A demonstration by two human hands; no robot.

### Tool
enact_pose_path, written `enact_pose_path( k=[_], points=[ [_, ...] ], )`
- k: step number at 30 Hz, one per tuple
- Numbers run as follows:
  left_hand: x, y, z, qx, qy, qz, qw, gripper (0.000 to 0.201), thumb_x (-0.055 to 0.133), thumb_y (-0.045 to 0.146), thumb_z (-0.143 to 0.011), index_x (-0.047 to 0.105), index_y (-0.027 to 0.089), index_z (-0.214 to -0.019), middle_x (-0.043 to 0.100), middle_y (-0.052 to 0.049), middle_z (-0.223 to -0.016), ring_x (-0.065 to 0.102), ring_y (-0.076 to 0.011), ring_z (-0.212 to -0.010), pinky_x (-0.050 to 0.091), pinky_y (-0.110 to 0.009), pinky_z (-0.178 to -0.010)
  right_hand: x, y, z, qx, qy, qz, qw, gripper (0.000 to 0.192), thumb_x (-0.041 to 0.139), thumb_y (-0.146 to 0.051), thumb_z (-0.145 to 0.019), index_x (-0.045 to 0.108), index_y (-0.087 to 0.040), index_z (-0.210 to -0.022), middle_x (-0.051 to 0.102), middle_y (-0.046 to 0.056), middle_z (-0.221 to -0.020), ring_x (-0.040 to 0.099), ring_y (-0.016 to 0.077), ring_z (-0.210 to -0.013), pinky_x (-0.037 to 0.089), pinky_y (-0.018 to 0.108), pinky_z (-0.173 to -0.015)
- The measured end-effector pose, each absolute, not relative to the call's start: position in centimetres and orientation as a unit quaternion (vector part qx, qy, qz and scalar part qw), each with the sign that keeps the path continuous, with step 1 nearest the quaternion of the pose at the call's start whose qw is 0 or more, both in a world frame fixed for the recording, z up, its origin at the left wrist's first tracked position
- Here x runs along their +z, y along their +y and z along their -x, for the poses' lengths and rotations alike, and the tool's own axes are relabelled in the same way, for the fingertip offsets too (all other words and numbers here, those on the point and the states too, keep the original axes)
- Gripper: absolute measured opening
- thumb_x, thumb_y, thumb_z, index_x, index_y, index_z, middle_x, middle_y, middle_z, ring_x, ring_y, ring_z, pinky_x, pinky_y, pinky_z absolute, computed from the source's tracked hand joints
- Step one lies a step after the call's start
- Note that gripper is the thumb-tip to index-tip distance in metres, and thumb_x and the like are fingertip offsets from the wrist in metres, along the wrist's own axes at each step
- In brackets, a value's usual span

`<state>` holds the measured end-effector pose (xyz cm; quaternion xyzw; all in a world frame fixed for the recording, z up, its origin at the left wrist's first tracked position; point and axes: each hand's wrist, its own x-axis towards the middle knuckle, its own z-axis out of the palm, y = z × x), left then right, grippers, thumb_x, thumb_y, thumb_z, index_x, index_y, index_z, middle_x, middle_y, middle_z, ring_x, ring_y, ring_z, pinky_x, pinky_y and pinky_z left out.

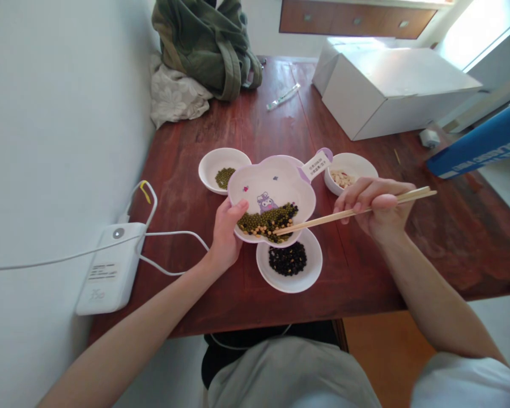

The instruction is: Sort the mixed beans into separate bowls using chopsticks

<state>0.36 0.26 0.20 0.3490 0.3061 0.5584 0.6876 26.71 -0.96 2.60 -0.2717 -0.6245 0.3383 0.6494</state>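
Observation:
My left hand [228, 231] grips the near left rim of a flower-shaped purple and white bowl [259, 175], tilted toward me. Green, black and yellowish beans [276, 220] lie along its lower side. Between the fingers of my right hand [376, 205] is a pair of chopsticks [323, 220], tips among those beans. Below the tilted bowl stands a white bowl [315, 266] of black beans [288, 259], partly covered by it. A white bowl [210, 161] of green beans [224, 177] is at the left, and a white bowl [361, 164] of pale pieces [340, 179] at the right, behind my right hand.
A white power bank [114, 272] with cables lies at the table's left edge by the wall. Farther back are a green bag [204, 45], a patterned cloth [178, 96], a wrapped thin item [284, 97], a white box [391, 85] and a blue package [484, 139].

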Motion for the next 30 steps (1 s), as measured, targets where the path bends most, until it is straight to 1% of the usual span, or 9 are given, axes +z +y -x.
enact_pose_path(
  k=[4, 10, 14, 20, 25, 27, 30],
  points=[
    [0.15, 0.23, -0.31, 0.556, 0.309, -0.351, 0.687, 0.041, 0.075, 0.042, -0.085, 0.075, 0.016, -0.118, 0.079, -0.010, -0.114, 0.071, -0.0345, -0.118, 0.059, -0.043, -0.098, 2.65, -1.05, -26.69, 0.330, -0.637, 0.288, 0.635, 0.043, 0.074, -0.054, -0.090, 0.078, -0.018, -0.067, 0.066, 0.006, -0.060, 0.067, 0.0204, -0.050, 0.053, 0.032, -0.039],
    [0.05, 0.34, -0.32, 0.555, 0.324, -0.358, 0.678, 0.044, 0.075, 0.043, -0.084, 0.074, 0.017, -0.120, 0.079, -0.010, -0.114, 0.072, -0.0345, -0.116, 0.060, -0.042, -0.096, 2.83, -1.16, -26.65, 0.350, -0.622, 0.282, 0.642, 0.044, 0.075, -0.055, -0.089, 0.077, -0.018, -0.065, 0.063, 0.006, -0.058, 0.068, 0.0213, -0.051, 0.046, 0.029, -0.032],
    [0.11, 0.33, -0.37, 0.557, 0.317, -0.353, 0.682, 0.042, 0.074, 0.042, -0.085, 0.074, 0.017, -0.119, 0.079, -0.010, -0.115, 0.072, -0.0338, -0.116, 0.060, -0.042, -0.095, 2.81, -1.18, -26.66, 0.351, -0.627, 0.285, 0.634, 0.043, 0.076, -0.054, -0.089, 0.078, -0.017, -0.066, 0.064, 0.006, -0.059, 0.068, 0.0206, -0.052, 0.048, 0.028, -0.034],
    [0.02, 0.29, -0.24, 0.546, 0.329, -0.357, 0.683, 0.041, 0.074, 0.044, -0.085, 0.074, 0.017, -0.115, 0.079, -0.010, -0.113, 0.073, -0.0343, -0.114, 0.061, -0.042, -0.094, 2.66, -1.25, -26.49, 0.383, -0.617, 0.281, 0.627, 0.043, 0.076, -0.053, -0.089, 0.077, -0.017, -0.066, 0.066, 0.007, -0.060, 0.072, 0.0240, -0.056, 0.050, 0.030, -0.034],
    [-0.10, 0.32, -0.17, 0.550, 0.342, -0.356, 0.674, 0.037, 0.074, 0.044, -0.084, 0.075, 0.016, -0.109, 0.079, -0.010, -0.110, 0.072, -0.0341, -0.114, 0.061, -0.042, -0.093, 2.70, -1.21, -26.39, 0.386, -0.611, 0.277, 0.633, 0.043, 0.075, -0.053, -0.089, 0.077, -0.016, -0.067, 0.066, 0.006, -0.060, 0.069, 0.0208, -0.051, 0.051, 0.028, -0.034],
    [-0.04, 0.32, -0.21, 0.550, 0.345, -0.356, 0.672, 0.038, 0.074, 0.044, -0.084, 0.074, 0.016, -0.109, 0.079, -0.010, -0.110, 0.072, -0.0343, -0.114, 0.061, -0.042, -0.093, 2.75, -1.16, -26.42, 0.385, -0.612, 0.278, 0.632, 0.045, 0.075, -0.055, -0.089, 0.076, -0.017, -0.066, 0.066, 0.006, -0.060, 0.069, 0.0203, -0.050, 0.052, 0.028, -0.034],
    [0.11, 0.31, -0.29, 0.550, 0.343, -0.359, 0.672, 0.039, 0.074, 0.045, -0.083, 0.074, 0.016, -0.110, 0.079, -0.010, -0.111, 0.072, -0.0346, -0.114, 0.060, -0.042, -0.093, 2.81, -1.10, -26.43, 0.382, -0.607, 0.277, 0.640, 0.046, 0.075, -0.057, -0.089, 0.076, -0.017, -0.064, 0.064, 0.005, -0.058, 0.068, 0.0199, -0.050, 0.050, 0.028, -0.033]
  ],
)
